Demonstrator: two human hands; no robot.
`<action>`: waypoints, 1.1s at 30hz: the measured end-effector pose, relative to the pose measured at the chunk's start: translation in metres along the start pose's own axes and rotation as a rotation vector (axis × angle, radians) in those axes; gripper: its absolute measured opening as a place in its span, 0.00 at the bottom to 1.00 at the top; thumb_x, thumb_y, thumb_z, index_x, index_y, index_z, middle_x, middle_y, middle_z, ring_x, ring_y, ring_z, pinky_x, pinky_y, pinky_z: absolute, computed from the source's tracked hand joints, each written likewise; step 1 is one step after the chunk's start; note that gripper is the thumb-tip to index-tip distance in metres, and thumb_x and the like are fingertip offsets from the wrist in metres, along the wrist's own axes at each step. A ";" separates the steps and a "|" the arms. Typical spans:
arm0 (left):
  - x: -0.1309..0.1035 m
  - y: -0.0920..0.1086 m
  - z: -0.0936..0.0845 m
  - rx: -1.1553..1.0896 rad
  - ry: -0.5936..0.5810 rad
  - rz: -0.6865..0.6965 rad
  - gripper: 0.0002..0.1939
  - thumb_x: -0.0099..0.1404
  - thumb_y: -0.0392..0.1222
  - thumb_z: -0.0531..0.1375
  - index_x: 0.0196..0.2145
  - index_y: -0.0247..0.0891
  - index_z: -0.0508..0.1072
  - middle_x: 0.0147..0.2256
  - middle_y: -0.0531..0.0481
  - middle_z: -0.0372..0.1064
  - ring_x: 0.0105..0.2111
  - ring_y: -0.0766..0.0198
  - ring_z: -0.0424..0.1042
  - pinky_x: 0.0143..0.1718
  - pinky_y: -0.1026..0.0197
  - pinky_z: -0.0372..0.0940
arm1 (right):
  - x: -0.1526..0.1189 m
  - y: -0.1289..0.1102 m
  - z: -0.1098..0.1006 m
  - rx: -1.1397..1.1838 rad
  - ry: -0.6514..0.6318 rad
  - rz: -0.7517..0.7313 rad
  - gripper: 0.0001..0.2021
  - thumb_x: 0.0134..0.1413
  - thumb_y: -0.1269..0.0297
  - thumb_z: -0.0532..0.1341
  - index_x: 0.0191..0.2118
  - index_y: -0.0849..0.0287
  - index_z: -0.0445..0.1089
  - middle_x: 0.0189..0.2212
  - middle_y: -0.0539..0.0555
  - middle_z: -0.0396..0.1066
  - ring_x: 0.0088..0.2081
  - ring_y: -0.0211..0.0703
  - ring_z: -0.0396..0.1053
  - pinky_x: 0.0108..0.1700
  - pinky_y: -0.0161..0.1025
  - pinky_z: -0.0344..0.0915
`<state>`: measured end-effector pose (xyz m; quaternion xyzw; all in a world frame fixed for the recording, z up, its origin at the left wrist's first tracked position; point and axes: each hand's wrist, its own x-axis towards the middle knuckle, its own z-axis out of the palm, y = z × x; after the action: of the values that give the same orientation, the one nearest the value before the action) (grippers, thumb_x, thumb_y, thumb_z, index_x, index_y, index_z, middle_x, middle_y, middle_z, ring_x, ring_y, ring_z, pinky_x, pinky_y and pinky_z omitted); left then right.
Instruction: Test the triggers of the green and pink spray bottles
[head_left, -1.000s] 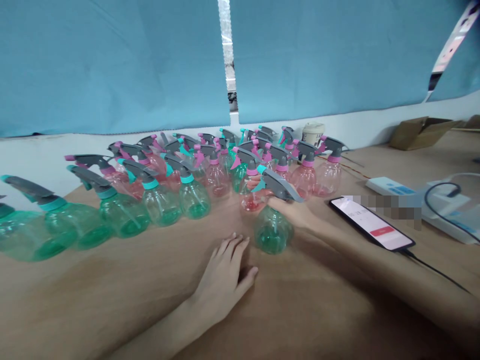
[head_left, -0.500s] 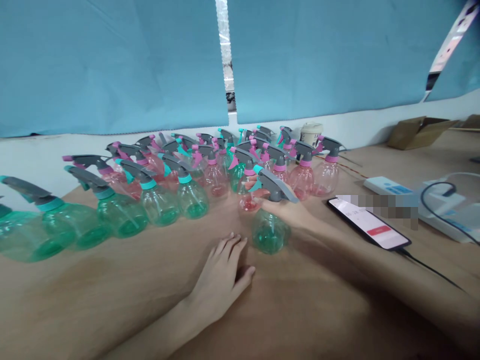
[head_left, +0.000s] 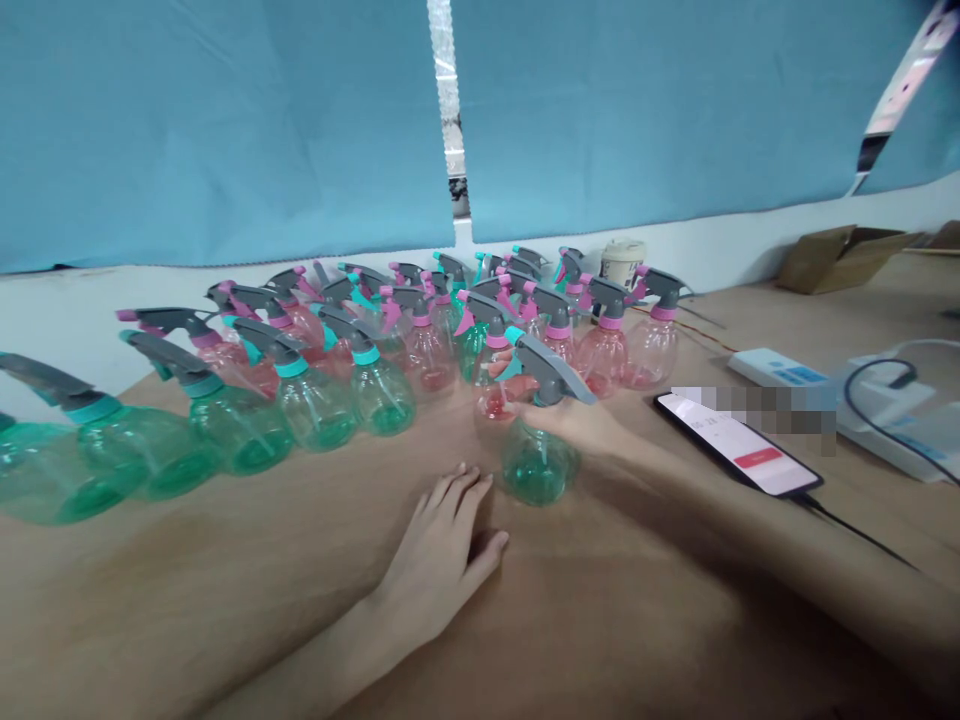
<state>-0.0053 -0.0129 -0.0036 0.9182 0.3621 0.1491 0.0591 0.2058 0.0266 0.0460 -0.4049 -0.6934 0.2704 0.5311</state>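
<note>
My right hand (head_left: 577, 418) grips the neck of a green spray bottle (head_left: 538, 462) with a grey trigger head, standing on the brown table (head_left: 225, 590) in front of the group. My left hand (head_left: 442, 555) lies flat on the table just left of that bottle, fingers spread, holding nothing. Behind stand several green spray bottles (head_left: 311, 405) and pink spray bottles (head_left: 652, 345), all with grey trigger heads, in rows reaching to the wall.
A phone (head_left: 739, 455) with a lit screen lies to the right, a cable running from it. Farther right are a white power strip (head_left: 780, 370) and a white device (head_left: 907, 420). A paper cup (head_left: 622, 262) and a cardboard box (head_left: 840, 258) sit at the back.
My right hand has shifted the green bottle slightly left and away. My left hand has stayed flat on the table.
</note>
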 end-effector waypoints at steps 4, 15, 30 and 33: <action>0.000 0.000 0.000 0.013 -0.001 -0.010 0.22 0.64 0.46 0.52 0.54 0.36 0.57 0.55 0.41 0.56 0.56 0.52 0.53 0.53 0.47 0.53 | -0.002 -0.002 -0.001 -0.099 0.014 0.035 0.19 0.44 0.67 0.59 0.46 0.48 0.62 0.39 0.51 0.70 0.37 0.45 0.69 0.35 0.43 0.67; 0.001 0.001 -0.002 0.021 -0.023 -0.011 0.22 0.64 0.46 0.52 0.54 0.35 0.57 0.55 0.41 0.55 0.56 0.53 0.52 0.54 0.48 0.52 | 0.001 0.002 0.001 -0.015 -0.013 -0.001 0.31 0.39 0.76 0.54 0.52 0.45 0.56 0.49 0.48 0.66 0.36 0.42 0.70 0.33 0.40 0.67; -0.001 0.000 -0.001 0.018 -0.007 -0.004 0.22 0.64 0.45 0.53 0.54 0.37 0.57 0.55 0.42 0.56 0.56 0.53 0.53 0.53 0.48 0.54 | 0.002 -0.004 -0.001 -0.025 -0.023 -0.010 0.21 0.37 0.74 0.54 0.42 0.53 0.61 0.45 0.50 0.67 0.42 0.42 0.67 0.42 0.39 0.65; -0.001 0.000 0.000 0.025 -0.001 -0.005 0.22 0.64 0.45 0.53 0.54 0.36 0.57 0.55 0.41 0.56 0.56 0.52 0.53 0.52 0.47 0.54 | 0.002 -0.008 -0.001 -0.032 -0.013 0.021 0.17 0.37 0.74 0.54 0.39 0.54 0.61 0.38 0.49 0.69 0.36 0.40 0.68 0.39 0.38 0.65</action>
<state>-0.0060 -0.0140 -0.0037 0.9181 0.3663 0.1437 0.0482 0.2041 0.0239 0.0540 -0.4189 -0.6966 0.2677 0.5173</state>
